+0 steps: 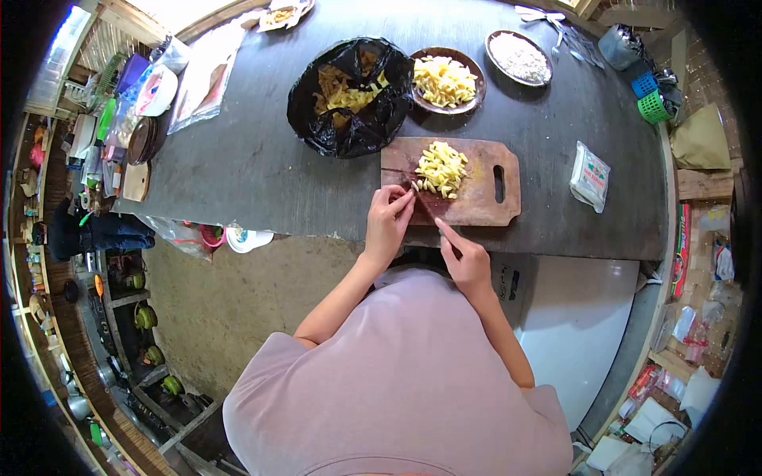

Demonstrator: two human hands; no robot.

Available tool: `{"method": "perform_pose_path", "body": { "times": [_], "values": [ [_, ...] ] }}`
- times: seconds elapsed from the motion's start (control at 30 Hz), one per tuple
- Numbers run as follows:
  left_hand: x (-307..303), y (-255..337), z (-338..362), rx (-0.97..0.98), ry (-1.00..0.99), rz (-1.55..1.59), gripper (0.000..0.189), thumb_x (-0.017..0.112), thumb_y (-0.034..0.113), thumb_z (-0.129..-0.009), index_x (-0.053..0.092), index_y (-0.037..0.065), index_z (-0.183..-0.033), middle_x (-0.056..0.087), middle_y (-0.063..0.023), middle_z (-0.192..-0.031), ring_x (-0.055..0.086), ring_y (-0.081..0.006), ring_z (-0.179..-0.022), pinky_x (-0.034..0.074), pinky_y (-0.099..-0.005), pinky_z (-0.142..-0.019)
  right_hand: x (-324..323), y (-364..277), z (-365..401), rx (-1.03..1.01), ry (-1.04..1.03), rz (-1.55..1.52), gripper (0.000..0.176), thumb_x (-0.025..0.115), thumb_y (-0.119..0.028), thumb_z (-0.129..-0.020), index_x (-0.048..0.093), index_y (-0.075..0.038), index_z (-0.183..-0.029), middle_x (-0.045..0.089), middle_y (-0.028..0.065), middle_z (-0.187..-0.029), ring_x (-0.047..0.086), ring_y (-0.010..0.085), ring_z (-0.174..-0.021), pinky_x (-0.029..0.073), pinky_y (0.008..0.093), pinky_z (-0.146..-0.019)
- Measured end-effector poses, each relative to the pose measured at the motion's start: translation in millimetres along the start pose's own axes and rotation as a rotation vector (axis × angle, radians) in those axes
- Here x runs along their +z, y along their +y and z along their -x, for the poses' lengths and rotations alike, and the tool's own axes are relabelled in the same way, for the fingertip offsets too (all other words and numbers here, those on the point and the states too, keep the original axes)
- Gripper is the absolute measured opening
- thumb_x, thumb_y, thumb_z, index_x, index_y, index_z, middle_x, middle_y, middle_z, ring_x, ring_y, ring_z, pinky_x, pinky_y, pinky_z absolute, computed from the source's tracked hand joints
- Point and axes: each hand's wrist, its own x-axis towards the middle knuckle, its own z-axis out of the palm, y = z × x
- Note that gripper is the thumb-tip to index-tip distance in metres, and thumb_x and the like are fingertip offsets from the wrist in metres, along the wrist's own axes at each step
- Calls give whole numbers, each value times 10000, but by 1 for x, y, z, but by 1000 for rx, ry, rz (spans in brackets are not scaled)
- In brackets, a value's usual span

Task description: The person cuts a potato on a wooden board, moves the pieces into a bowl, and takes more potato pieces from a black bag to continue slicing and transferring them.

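On the wooden cutting board (476, 208) lies a heap of small pale yellow chopped pieces (441, 169). My left hand (386, 220) is at the board's left edge, its fingertips pinched on a small pale piece (413, 187). My right hand (467, 262) is closed around a knife (429, 211) at the near edge; the handle is mostly hidden in the palm, and the thin dark blade points toward my left fingertips. Just beyond the board stand a bowl of more yellow pieces (464, 105) and a container lined with a black plastic bag (305, 119), with peelings inside.
A plate of white grains or bits (520, 59) sits at the back right, with cutlery (556, 32) behind it. A white packet (590, 176) lies right of the board. Bags and bowls (143, 141) crowd the table's left end. A person (95, 234) stands at far left.
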Motion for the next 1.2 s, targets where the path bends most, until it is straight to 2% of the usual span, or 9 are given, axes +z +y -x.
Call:
{"method": "perform_pose_path", "body": {
  "times": [0.2, 0.23, 0.37, 0.43, 0.83, 0.9, 1.0, 1.13, 1.2],
  "values": [
    [0, -3, 1, 36, 19, 16, 184, 774, 23, -918, 779, -7, -1100, 664, -117, -1058, 639, -293, -964, 544, -405, -818, -5, 9, 22, -37, 59, 45, 411, 684, -166, -977, 737, -260, -1374, 712, 169, -804, 708, 344, -690, 562, 432, -639],
    [0, 0, 1, 41, 33, -1, 182, 788, 20, -907, 785, -3, -1088, 672, -114, -1052, 650, -285, -953, 547, -393, -817, -15, 8, 30, 39, -41, 82, 405, 667, -130, -992, 726, -210, -1384, 750, 217, -998, 760, 353, -842, 594, 394, -750],
    [2, -4, 2, 83, 46, -42, 199, 807, 13, -887, 795, 15, -1086, 680, -103, -1044, 660, -272, -948, 552, -380, -808, -19, 6, 30, 79, -59, 52, 400, 667, -140, -994, 726, -209, -1384, 753, 216, -1000, 760, 353, -852, 596, 392, -758],
    [1, -5, 2, 88, 24, -42, 209, 809, 12, -883, 797, 19, -1091, 682, -101, -1050, 660, -270, -953, 554, -380, -808, -9, 1, 18, 12, 31, 35, 399, 684, -178, -978, 743, -260, -1364, 718, 154, -809, 716, 327, -698, 568, 423, -649],
    [-2, -6, 4, 94, 5, -41, 229, 810, 6, -875, 803, 35, -1102, 697, -98, -1071, 668, -263, -975, 562, -375, -835, -22, 7, 35, 13, 28, -1, 434, 692, -149, -967, 735, -269, -1382, 673, 148, -739, 681, 285, -627, 555, 408, -625],
    [-3, -9, 4, 98, 10, -39, 226, 811, 5, -874, 804, 34, -1098, 697, -99, -1069, 668, -265, -973, 563, -376, -835, -21, 0, 29, -10, 31, 5, 399, 672, -120, -977, 739, -187, -1365, 766, 172, -947, 730, 305, -726, 575, 384, -688],
    [-2, -11, 2, 110, 15, -31, 222, 810, -1, -872, 803, 28, -1092, 698, -103, -1079, 672, -267, -970, 566, -374, -832, -22, -2, 26, 34, -35, 62, 399, 673, -128, -976, 741, -204, -1362, 772, 175, -975, 730, 318, -735, 577, 392, -695],
    [-1, -12, 3, 104, 8, -24, 217, 809, -8, -867, 804, 21, -1083, 701, -102, -1085, 678, -265, -979, 569, -370, -839, -21, 5, 27, -59, 22, 69, 407, 681, -169, -980, 737, -255, -1374, 660, 146, -722, 669, 311, -623, 546, 428, -610],
    [-2, -11, 4, 72, 9, 41, 192, 791, 9, -873, 786, -1, -1065, 684, -97, -1055, 654, -276, -976, 552, -390, -844, -23, 7, 28, -60, 12, 53, 409, 679, -168, -981, 735, -253, -1377, 667, 148, -728, 670, 312, -624, 546, 428, -612]
  ]
}}
